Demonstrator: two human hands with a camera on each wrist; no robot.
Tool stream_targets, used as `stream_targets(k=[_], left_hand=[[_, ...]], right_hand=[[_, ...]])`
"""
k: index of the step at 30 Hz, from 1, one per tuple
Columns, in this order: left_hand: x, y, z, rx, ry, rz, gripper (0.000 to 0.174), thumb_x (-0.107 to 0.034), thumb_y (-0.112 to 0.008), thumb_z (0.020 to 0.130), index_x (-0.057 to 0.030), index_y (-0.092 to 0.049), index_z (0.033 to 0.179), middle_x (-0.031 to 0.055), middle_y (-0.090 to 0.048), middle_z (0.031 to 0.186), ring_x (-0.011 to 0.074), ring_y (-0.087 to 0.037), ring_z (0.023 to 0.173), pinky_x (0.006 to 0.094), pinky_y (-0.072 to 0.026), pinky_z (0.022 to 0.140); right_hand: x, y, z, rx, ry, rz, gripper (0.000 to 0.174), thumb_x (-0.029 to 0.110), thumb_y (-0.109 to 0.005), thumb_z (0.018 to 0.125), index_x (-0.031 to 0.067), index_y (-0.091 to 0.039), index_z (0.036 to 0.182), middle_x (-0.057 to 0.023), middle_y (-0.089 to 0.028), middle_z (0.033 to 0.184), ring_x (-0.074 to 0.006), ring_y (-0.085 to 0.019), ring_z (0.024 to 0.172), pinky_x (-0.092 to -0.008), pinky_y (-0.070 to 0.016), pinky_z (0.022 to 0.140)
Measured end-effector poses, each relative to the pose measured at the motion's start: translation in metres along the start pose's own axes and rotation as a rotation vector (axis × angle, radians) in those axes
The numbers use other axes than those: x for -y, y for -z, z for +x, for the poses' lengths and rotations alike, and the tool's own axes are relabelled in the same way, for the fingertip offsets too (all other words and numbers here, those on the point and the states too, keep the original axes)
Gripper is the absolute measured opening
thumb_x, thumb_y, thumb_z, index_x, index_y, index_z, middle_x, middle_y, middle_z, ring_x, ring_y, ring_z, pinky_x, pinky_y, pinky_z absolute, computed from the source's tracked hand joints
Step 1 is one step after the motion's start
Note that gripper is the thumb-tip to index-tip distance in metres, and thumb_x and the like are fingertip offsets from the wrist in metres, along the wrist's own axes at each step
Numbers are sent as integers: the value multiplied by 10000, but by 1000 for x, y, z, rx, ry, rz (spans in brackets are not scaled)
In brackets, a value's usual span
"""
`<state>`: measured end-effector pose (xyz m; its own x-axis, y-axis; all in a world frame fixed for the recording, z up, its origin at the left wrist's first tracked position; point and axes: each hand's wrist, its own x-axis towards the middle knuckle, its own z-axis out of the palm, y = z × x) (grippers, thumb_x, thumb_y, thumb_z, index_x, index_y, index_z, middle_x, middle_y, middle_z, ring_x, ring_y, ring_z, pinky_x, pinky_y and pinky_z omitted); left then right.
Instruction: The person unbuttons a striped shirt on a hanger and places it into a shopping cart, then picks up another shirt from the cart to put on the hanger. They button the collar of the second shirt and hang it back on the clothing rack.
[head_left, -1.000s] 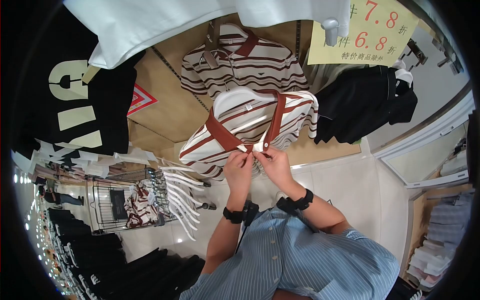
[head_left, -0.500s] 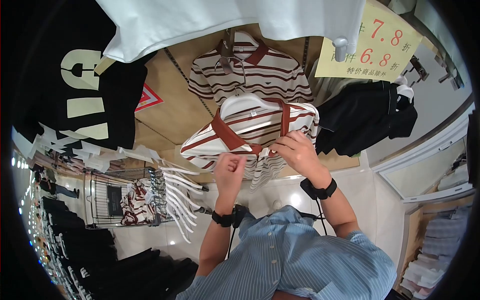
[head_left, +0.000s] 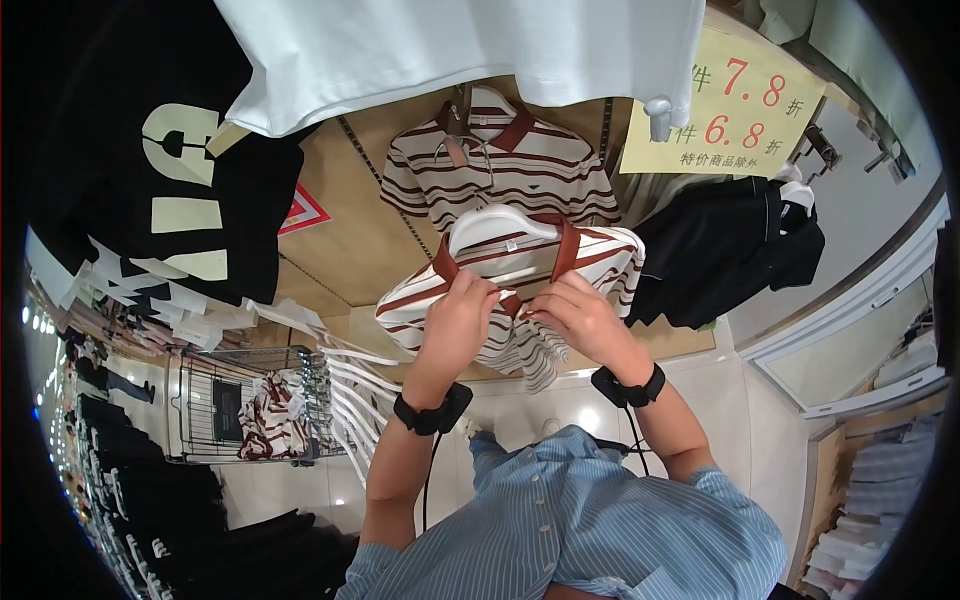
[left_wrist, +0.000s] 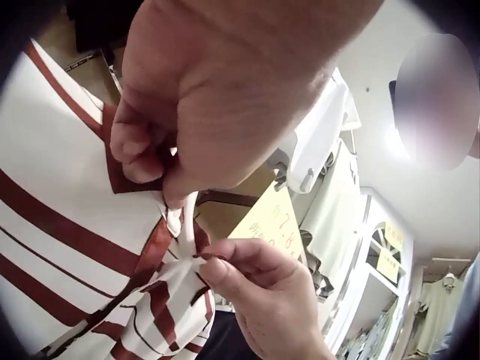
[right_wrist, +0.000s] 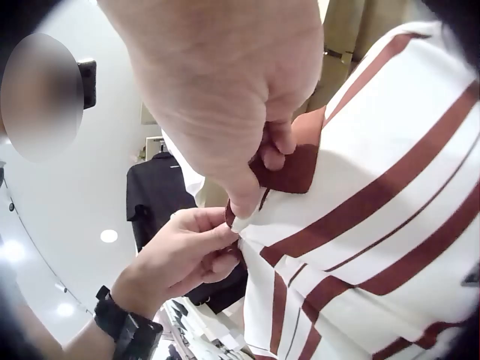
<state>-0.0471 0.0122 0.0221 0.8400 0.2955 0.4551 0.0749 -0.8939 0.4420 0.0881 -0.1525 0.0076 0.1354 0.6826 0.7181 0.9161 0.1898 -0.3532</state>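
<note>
Between the left hand and the right hand, a striped polo shirt is held by its front opening — cloth pinched in the fingers of each, near the red-brown collar.

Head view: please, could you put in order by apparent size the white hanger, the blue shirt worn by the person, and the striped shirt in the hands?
1. Blue shirt, largest
2. Striped shirt
3. White hanger inside its collar, smallest

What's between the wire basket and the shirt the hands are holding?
White hangers! In the head view, they stick out between the wire basket and the held shirt.
</note>
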Motion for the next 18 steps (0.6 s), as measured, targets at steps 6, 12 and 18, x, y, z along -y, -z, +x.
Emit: stream_targets(k=[6,12,18], left_hand=[[-19,10,1,64,-20,-204,75,-25,-601,874,27,-619,925,134,-582,891,321,-606,776,365,-484,681],[-18,8,-2,38,-72,-266,92,-5,-593,868,29,-624,948,128,-582,898,307,-605,770,352,-485,674],[-16,10,-5,57,-116,-217,100,1,-598,856,13,-626,952,119,-586,906,316,-604,767,360,-483,659]], right_hand=[[5,-3,15,-47,-1,56,214,18,-751,706,16,-606,863,-66,-617,871,-263,-556,811,-341,-485,706],[6,-6,16,-48,-12,93,211,20,-752,713,11,-595,853,-71,-616,848,-270,-555,800,-357,-477,696],[7,-7,14,-11,-105,106,196,34,-753,719,10,-604,843,-78,-616,830,-280,-551,793,-364,-476,698]])
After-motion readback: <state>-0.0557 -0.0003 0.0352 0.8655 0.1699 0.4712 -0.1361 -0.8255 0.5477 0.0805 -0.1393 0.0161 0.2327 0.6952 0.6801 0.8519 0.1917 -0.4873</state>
